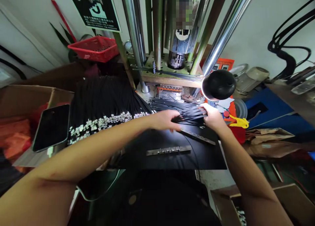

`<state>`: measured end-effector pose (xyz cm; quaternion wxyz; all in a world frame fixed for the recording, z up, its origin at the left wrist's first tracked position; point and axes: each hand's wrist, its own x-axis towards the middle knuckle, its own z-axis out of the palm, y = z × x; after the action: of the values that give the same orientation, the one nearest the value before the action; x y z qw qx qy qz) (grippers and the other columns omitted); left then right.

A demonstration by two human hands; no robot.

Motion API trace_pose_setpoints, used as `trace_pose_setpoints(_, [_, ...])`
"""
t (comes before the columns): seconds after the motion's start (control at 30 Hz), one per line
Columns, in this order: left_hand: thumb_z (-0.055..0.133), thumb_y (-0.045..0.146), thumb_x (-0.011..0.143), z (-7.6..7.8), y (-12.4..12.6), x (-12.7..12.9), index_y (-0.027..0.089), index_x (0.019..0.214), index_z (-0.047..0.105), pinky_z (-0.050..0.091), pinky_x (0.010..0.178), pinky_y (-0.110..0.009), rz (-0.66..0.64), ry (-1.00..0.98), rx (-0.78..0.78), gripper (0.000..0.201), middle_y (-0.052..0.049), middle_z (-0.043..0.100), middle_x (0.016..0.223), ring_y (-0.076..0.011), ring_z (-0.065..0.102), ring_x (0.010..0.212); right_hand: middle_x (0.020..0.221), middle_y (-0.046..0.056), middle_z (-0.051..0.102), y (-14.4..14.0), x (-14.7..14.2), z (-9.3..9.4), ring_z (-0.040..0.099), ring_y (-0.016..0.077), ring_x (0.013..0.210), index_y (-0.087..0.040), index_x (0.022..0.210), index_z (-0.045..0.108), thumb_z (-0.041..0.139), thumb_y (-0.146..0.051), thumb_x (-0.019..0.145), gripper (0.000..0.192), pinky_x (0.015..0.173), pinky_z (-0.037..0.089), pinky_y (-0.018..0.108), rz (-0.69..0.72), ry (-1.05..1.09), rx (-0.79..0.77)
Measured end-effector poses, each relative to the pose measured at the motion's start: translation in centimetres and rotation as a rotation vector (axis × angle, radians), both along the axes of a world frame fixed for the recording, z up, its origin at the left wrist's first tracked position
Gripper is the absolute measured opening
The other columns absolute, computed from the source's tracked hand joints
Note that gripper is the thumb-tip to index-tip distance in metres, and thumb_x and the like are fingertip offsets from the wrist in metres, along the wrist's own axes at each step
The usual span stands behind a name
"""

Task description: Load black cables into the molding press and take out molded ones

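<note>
A bunch of black cables [190, 114] is held between both hands at the centre of the frame, above a black mat [172, 153] on the worktop. The fingers of the left hand [164, 120] are curled over the bunch's left end, and those of the right hand [213, 117] are closed around its right end. The cables are fanned slightly between the two hands.

Just below the hands, two metal bars are seen on the mat: one flat bar [168, 150] lies at lower centre, and a second bar [198, 137] lies aslant under the right wrist.

To the left of the hands, a large pile of black cables with metal plugs [105, 107] is spread across the worktop, the plugs forming a pale row along its lower edge. A phone [51, 127] is propped at the left edge, on a cardboard box [27, 98].

Behind the hands, a press [169, 38] with chrome columns rises at upper centre. A black lamp [218, 84] is lit just above the right hand. A red basket [94, 48] is seen at upper left.
</note>
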<state>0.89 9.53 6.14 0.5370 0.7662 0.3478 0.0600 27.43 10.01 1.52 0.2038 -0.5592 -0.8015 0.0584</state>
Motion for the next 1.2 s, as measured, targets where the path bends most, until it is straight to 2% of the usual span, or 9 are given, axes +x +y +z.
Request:
trace_pose_setpoints(0.07, [0.07,0.034,0.078,-0.3,1.5,-2.3,0.011,0.131,0.05,0.044,0.102,-0.04,0.155,0.15,0.359,0.061,-0.016,0.061,0.126,-0.0291,0.059,0.116,0.122,0.022,0.063,0.5,1.2,-0.3,0.059,0.0339,0.115,-0.007,0.119,0.06,0.055,-0.007,0.077,0.043,0.104,0.045,0.05,0.018,-0.033,-0.019])
trace_pose_setpoints(0.13, [0.068,0.034,0.081,-0.8,1.2,-4.8,0.012,0.131,0.051,0.039,0.108,-0.038,0.15,0.265,0.586,0.057,-0.016,0.053,0.138,-0.029,0.051,0.127,0.138,0.023,0.053,-1.2,1.7,-0.9,0.046,0.0377,0.132,-0.009,0.129,0.055,0.064,-0.015,0.078,0.052,0.112,0.036,0.055,0.075,-0.052,-0.028])
trace_pose_setpoints(0.3, [0.058,0.017,0.088,-2.6,-4.5,-9.1,0.024,0.108,0.065,0.048,0.088,-0.03,-0.132,0.347,0.553,0.022,-0.003,0.068,0.108,-0.0193,0.065,0.1,0.154,0.014,0.037,-7.5,0.1,-3.1,0.028,0.0313,0.146,-0.022,0.133,0.054,0.05,-0.01,0.092,0.043,0.113,0.034,0.059,0.401,-0.091,-0.012])
trace_pose_setpoints(0.47, [0.069,0.015,0.081,-2.8,-7.4,-8.4,0.025,0.108,0.064,0.046,0.083,-0.032,-0.238,0.472,0.512,0.029,-0.003,0.063,0.11,-0.0221,0.061,0.099,0.13,0.016,0.061,-6.7,-2.7,-3.9,0.053,0.0312,0.127,-0.019,0.112,0.069,0.046,-0.01,0.096,0.03,0.101,0.048,0.053,0.497,-0.103,0.152])
trace_pose_setpoints(0.63, [0.07,0.032,0.086,-3.9,-8.8,-7.5,0.023,0.109,0.061,0.044,0.081,-0.035,-0.106,0.464,0.495,0.027,-0.003,0.062,0.106,-0.0229,0.059,0.095,0.096,0.005,0.074,-8.5,-4.2,-2.7,0.07,0.0164,0.088,-0.021,0.103,0.069,0.053,-0.015,0.095,0.019,0.08,0.058,0.028,0.342,0.329,-0.004])
trace_pose_setpoints(0.77, [0.062,0.03,0.092,-5.6,-10.1,-7.6,0.022,0.106,0.062,0.042,0.084,-0.037,0.016,0.443,0.56,0.016,-0.003,0.064,0.104,-0.0231,0.059,0.097,0.089,0.0,0.075,-11.3,-5.0,-3.3,0.072,0.0146,0.079,-0.022,0.095,0.069,0.061,-0.017,0.092,0.01,0.074,0.058,0.024,0.216,0.501,-0.152])
trace_pose_setpoints(0.87, [0.064,0.031,0.091,-6.1,-10.3,-7.7,0.021,0.109,0.063,0.042,0.085,-0.038,0.015,0.476,0.619,0.02,-0.004,0.065,0.106,-0.0245,0.058,0.099,0.092,0.002,0.074,-12.2,-5.2,-4.2,0.071,0.0164,0.083,-0.021,0.097,0.069,0.058,-0.018,0.094,0.011,0.076,0.059,0.027,0.205,0.476,-0.121])
trace_pose_setpoints(1.07, [0.063,0.033,0.092,-5.4,-9.9,-7.7,0.021,0.106,0.066,0.041,0.085,-0.038,-0.029,0.54,0.664,0.018,-0.004,0.066,0.101,-0.024,0.06,0.095,0.097,0.01,0.072,-13.0,-5.6,-3.6,0.068,0.0225,0.096,-0.014,0.111,0.065,0.045,-0.013,0.098,0.024,0.09,0.056,0.038,0.46,0.164,0.168])
trace_pose_setpoints(1.2, [0.062,0.033,0.093,-5.0,-9.5,-7.5,0.02,0.104,0.067,0.041,0.084,-0.039,-0.072,0.555,0.653,0.018,-0.005,0.067,0.1,-0.0252,0.06,0.094,0.091,0.008,0.071,-12.8,-5.9,-3.0,0.067,0.0213,0.091,-0.018,0.11,0.065,0.041,-0.011,0.098,0.028,0.087,0.057,0.037,0.45,0.124,0.126])
